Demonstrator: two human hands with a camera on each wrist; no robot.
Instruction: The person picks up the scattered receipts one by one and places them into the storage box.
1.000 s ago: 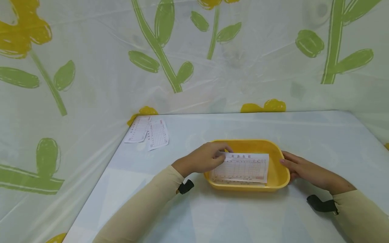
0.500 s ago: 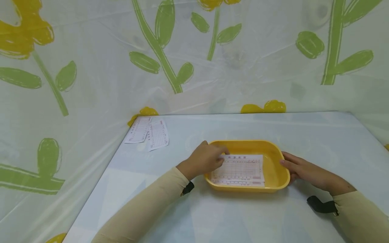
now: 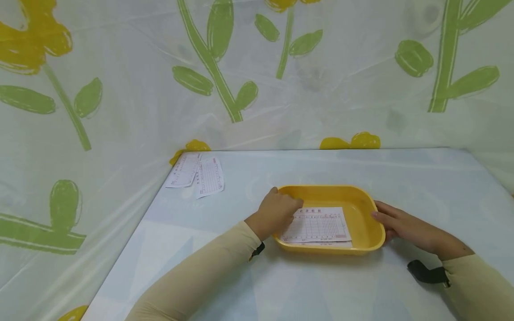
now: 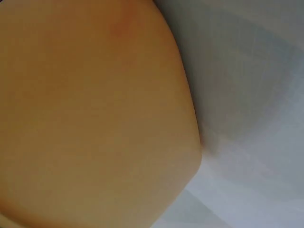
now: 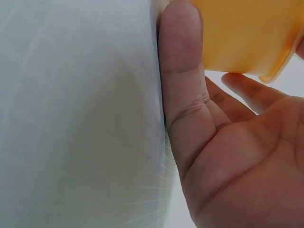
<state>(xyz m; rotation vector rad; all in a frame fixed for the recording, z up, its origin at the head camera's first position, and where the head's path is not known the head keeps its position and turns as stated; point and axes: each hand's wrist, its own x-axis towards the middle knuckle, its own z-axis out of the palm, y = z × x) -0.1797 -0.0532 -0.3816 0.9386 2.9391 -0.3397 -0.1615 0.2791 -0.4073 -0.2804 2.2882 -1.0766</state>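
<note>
A yellow plastic tray [image 3: 363, 232] with rounded corners stands on the table. Printed receipt slips [image 3: 319, 225] lie in its left part, the top one slightly askew over another. My left hand [image 3: 275, 211] reaches over the tray's left end, its curled fingers at the top slip's left edge; the fingertips are hidden. In the left wrist view, only skin of the hand [image 4: 95, 114] fills most of the picture. At the tray's right end my right hand [image 3: 409, 227] grips the wall, thumb at the rim. The right wrist view shows its fingers against the tray's outer side [image 5: 247, 33].
Two more printed slips [image 3: 184, 170] lie partly overlapping at the table's back left corner. A white curtain [image 3: 132, 89] with green and yellow flowers hangs behind and to the left. The pale table [image 3: 321, 290] extends around the tray.
The top slip has come down from a raised position onto the one beneath and turned a little. My left hand has shifted slightly with it. My right hand stays at the tray's end.
</note>
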